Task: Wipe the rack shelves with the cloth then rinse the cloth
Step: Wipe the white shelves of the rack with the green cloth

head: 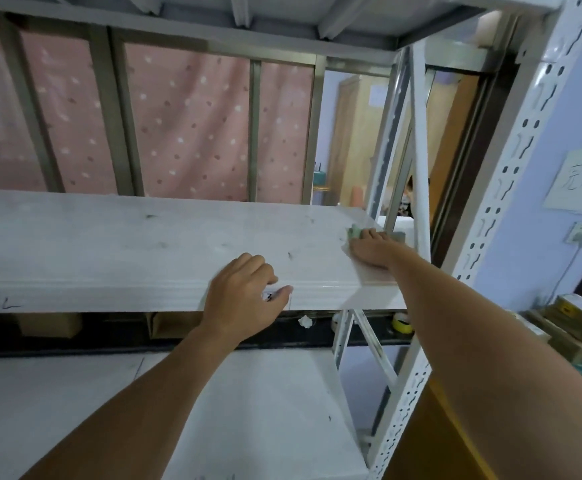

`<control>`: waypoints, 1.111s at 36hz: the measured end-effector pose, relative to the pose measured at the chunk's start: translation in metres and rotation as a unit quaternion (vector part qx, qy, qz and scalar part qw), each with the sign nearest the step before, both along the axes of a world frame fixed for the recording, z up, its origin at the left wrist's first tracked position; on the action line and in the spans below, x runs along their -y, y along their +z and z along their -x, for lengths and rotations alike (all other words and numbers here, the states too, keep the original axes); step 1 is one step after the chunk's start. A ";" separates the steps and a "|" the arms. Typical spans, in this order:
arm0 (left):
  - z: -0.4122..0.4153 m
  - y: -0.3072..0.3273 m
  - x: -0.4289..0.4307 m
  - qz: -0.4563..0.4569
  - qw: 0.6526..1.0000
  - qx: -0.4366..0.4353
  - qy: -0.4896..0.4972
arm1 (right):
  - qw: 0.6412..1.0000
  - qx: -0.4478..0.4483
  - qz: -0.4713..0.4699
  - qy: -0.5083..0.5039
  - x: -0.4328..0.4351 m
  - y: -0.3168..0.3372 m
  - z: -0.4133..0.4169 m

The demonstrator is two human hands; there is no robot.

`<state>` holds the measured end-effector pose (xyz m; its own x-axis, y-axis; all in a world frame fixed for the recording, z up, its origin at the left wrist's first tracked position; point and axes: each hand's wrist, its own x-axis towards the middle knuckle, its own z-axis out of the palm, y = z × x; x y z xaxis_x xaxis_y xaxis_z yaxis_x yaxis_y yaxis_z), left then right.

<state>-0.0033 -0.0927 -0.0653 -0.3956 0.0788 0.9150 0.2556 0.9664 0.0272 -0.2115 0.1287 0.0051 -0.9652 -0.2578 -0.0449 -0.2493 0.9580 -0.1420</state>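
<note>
A white metal rack fills the view, and its middle shelf [109, 244] is scuffed with dark marks. My right hand [372, 249] lies flat on a pale green cloth [353, 233] at the shelf's far right end, close to the rear upright. Most of the cloth is hidden under the palm; only a corner shows. My left hand [248, 292] grips the shelf's front edge near the middle, fingers on top and thumb along the lip. A lower shelf [282, 410] sits below my arms.
The perforated front upright [511, 188] and diagonal braces close off the rack's right end. An upper shelf [282, 15] hangs overhead. A pink dotted curtain [192, 126] hangs behind. Cardboard boxes [573, 323] stack at right; tape rolls [404, 323] lie under the shelf.
</note>
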 end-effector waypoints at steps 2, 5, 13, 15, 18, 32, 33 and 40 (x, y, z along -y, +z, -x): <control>0.001 0.000 -0.002 -0.006 1.000 -0.002 0.005 | 0.998 -0.027 -0.027 0.049 0.008 -0.002 0.022; 0.000 0.002 -0.004 -0.009 1.000 -0.003 0.017 | 0.989 -0.030 -0.061 0.135 0.019 0.007 0.008; 0.001 -0.003 -0.006 0.005 0.999 -0.027 0.027 | 0.949 -0.007 -0.046 0.312 0.029 0.009 -0.037; 0.001 -0.004 -0.007 0.002 0.999 -0.038 0.034 | 0.947 0.003 -0.031 0.319 0.027 0.006 -0.044; -0.001 -0.006 -0.010 -0.008 0.998 -0.043 0.042 | 0.954 0.013 0.006 0.300 0.023 0.007 -0.044; 0.000 -0.009 -0.008 -0.025 0.998 -0.057 0.031 | 0.997 -0.033 -0.048 0.053 0.013 -0.011 0.053; 0.000 -0.009 -0.008 -0.025 0.998 -0.055 0.030 | 0.998 -0.031 -0.038 0.031 0.015 -0.011 0.062; 0.000 -0.008 -0.008 -0.029 0.998 -0.034 0.036 | 1.000 -0.004 -0.009 0.003 0.038 -0.002 0.110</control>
<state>-0.0031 -0.0849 -0.0735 -0.3361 -0.0008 0.9418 0.1887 0.9797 0.0682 -0.3214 0.0903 0.0033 -0.9640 -0.2626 -0.0412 -0.2560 0.9589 -0.1223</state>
